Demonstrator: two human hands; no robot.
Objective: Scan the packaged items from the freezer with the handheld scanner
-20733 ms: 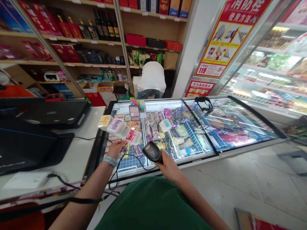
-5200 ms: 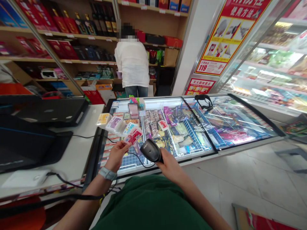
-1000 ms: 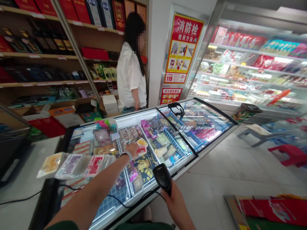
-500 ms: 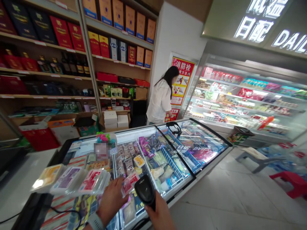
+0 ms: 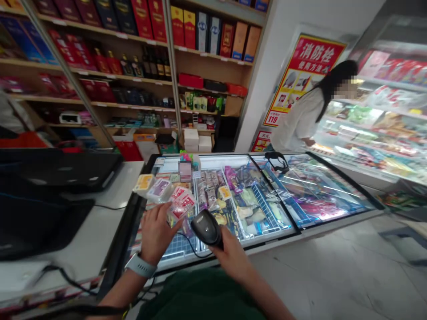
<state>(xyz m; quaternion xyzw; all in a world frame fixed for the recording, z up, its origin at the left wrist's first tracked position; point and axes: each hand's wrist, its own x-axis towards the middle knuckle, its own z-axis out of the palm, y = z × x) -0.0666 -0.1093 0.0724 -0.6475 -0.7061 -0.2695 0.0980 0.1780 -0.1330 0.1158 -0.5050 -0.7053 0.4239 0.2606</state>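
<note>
A black handheld scanner (image 5: 205,226) is in my right hand (image 5: 230,253), its head tilted toward the red-labelled packs. My left hand (image 5: 158,233), with a grey watch on the wrist, is at the near edge of a clear pack with a red label (image 5: 183,203); its thumb and fingers are apart, and whether it grips the pack is unclear. Beside that pack on the freezer glass sit a purple-labelled pack (image 5: 160,190) and a yellow-labelled pack (image 5: 144,182). The scanner's cable curves over the glass below my hands.
The chest freezer (image 5: 276,233) holds bagged goods in wire baskets. A person in white (image 5: 296,120) stands beyond it at the right. Black equipment (image 5: 76,171) rests on the left counter (image 5: 83,222). A black strap-like object (image 5: 277,162) lies on the freezer's far edge.
The view has swung left and down. My left hand has moved with the red-labelled pack from near the scanner to the other packs. The person in white has leaned forward.
</note>
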